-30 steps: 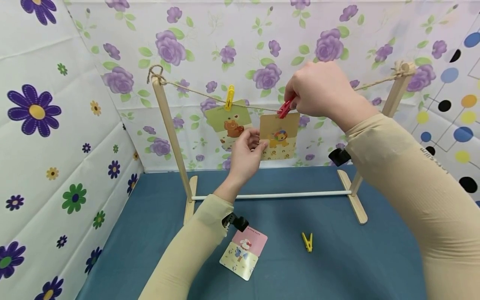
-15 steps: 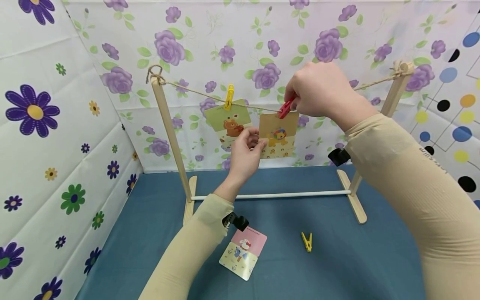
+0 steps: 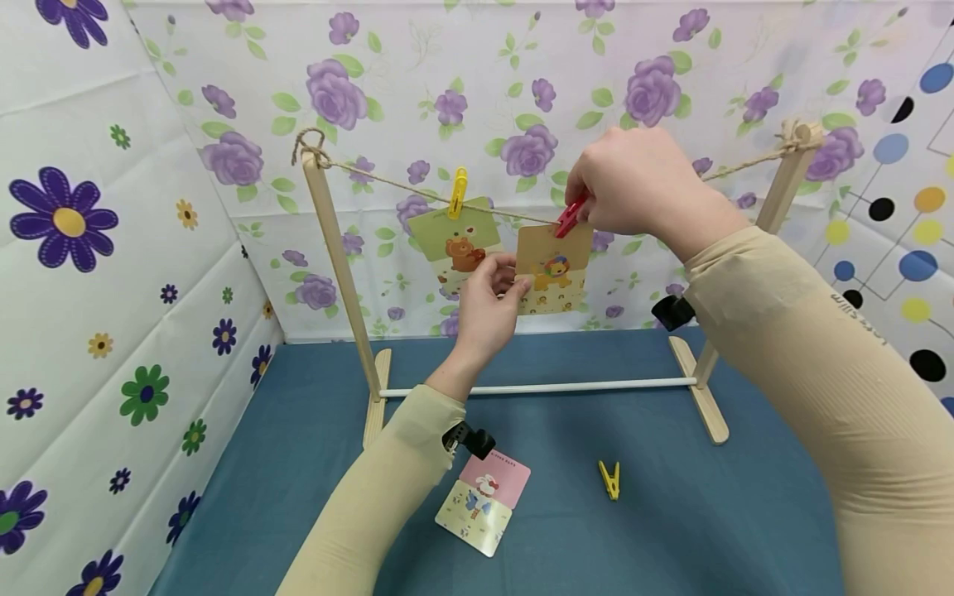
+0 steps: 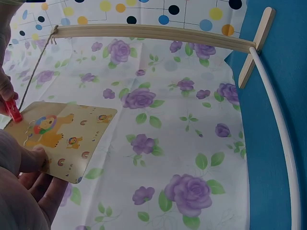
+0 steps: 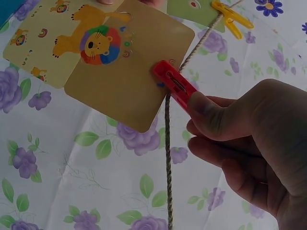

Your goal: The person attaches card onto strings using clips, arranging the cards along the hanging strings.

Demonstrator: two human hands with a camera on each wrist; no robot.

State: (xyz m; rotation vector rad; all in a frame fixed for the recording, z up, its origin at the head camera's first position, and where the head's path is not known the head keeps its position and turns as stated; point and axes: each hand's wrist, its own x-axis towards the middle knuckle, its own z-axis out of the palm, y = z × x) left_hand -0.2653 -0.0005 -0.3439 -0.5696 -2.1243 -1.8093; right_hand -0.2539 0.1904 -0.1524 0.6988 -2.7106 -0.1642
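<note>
A tan card with a lion (image 3: 553, 273) hangs at the twine line (image 5: 169, 158), its left edge pinched between the thumb and fingers of my left hand (image 3: 488, 305). My right hand (image 3: 633, 182) pinches the tail of a red clothespin (image 5: 173, 84), whose nose lies over the card's top edge and the twine. To the left, a green card with a bear (image 3: 456, 240) hangs from the twine under a yellow clothespin (image 3: 458, 194). In the left wrist view the lion card (image 4: 64, 136) tilts, with my left thumb (image 4: 32, 160) on its printed face.
Two wooden posts, left (image 3: 335, 265) and right (image 3: 792, 178), hold the twine, joined low by a white rod (image 3: 581, 387). On the blue table (image 3: 715, 513) lie a pink and cream rabbit card (image 3: 484, 501) and a second yellow clothespin (image 3: 610, 480). Flowered cloth (image 3: 402, 99) stands behind.
Both hands keep their places at the lion card and the red clothespin. The card's lower edge has risen very slightly; little else differs.
</note>
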